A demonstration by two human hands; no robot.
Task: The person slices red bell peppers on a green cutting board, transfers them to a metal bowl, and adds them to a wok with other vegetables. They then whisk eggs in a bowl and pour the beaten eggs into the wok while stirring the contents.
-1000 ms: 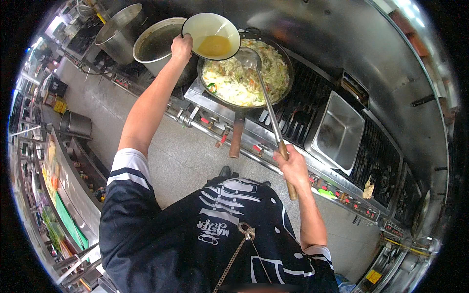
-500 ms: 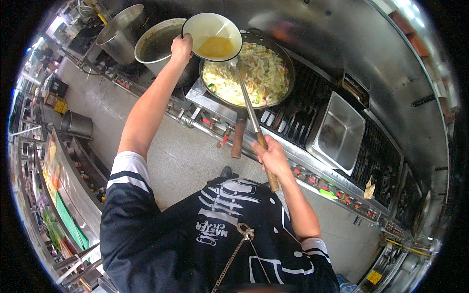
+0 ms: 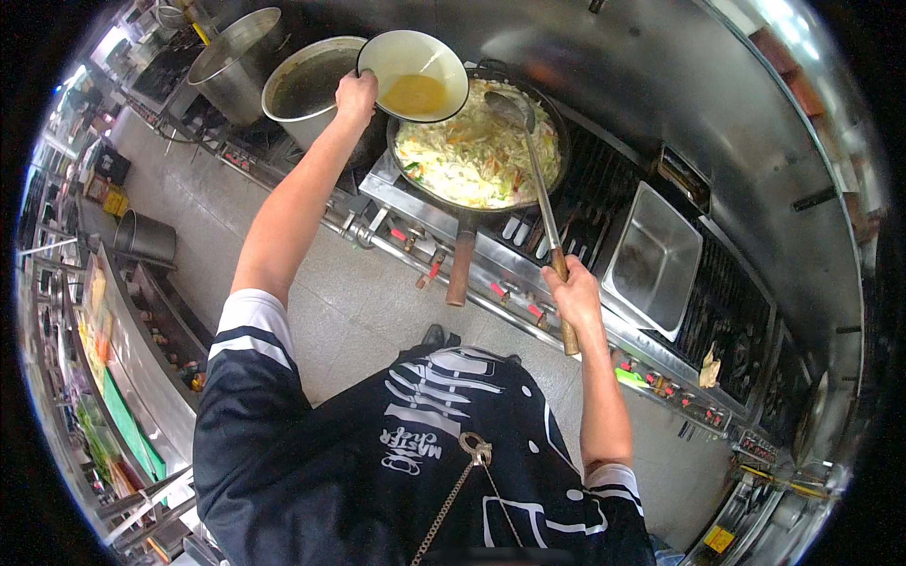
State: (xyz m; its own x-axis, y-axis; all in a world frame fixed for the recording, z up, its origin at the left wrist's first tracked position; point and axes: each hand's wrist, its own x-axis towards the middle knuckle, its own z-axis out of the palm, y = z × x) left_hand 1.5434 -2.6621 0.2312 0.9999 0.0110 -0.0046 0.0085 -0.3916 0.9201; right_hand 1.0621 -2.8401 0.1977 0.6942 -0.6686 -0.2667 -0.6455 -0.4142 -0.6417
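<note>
My left hand (image 3: 357,95) grips the rim of a pale bowl (image 3: 415,54) with a dark edge. The bowl is tilted and holds a little yellowish liquid (image 3: 416,95). It hangs over the left side of a wide wok (image 3: 563,156) full of shredded cabbage with orange bits (image 3: 472,160). My right hand (image 3: 575,294) is closed round the wooden handle of a long metal ladle (image 3: 539,179). The ladle's head lies on the vegetables at the wok's far right side. The wok's own wooden handle (image 3: 461,264) points toward me, untouched.
Left of the wok stand a large pot of dark liquid (image 3: 283,118) and a tall steel pot (image 3: 226,90). A rectangular steel pan (image 3: 661,250) rests on the burner grates to the right. Red-handled gas valves (image 3: 500,290) line the stove front. A counter with vegetables (image 3: 99,330) is at far left.
My right hand has moved right with the ladle, whose head has gone from beside the bowl to the wok's right side. The bowl has shifted only slightly.
</note>
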